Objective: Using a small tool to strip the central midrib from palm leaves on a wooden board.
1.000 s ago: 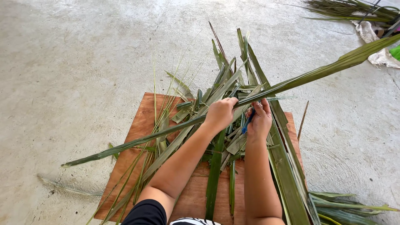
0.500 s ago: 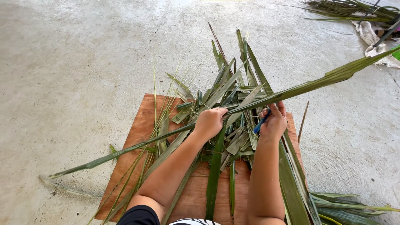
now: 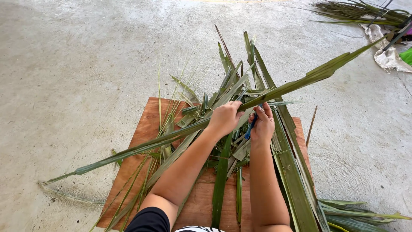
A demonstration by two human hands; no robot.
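Over a brown wooden board on the concrete floor, both hands work on one long green palm leaf. Leaf runs diagonal, from low left near the floor up to top right, held above the pile w/ its far end in the air.

Left hand: fingers curled shut round the leaf, approx. at its middle, knuckles up. Right hand: just beside the left, fingers closed on a small blue-handled tool, prob. a knife, though the blade is hidden so can't say for sure. Fingertips of that hand touch the underside of the leaf. Hands are near each other but not touching.

Under the hands: a loose pile of leaf strips, fanned out across the board, some pointing away from the person, some hanging over the board's near edge. Wider strips lie along the right side of the board, right of the right forearm.

Top right corner: another heap of dry leaves well apart from the board, plus a crumpled white cloth beside it.
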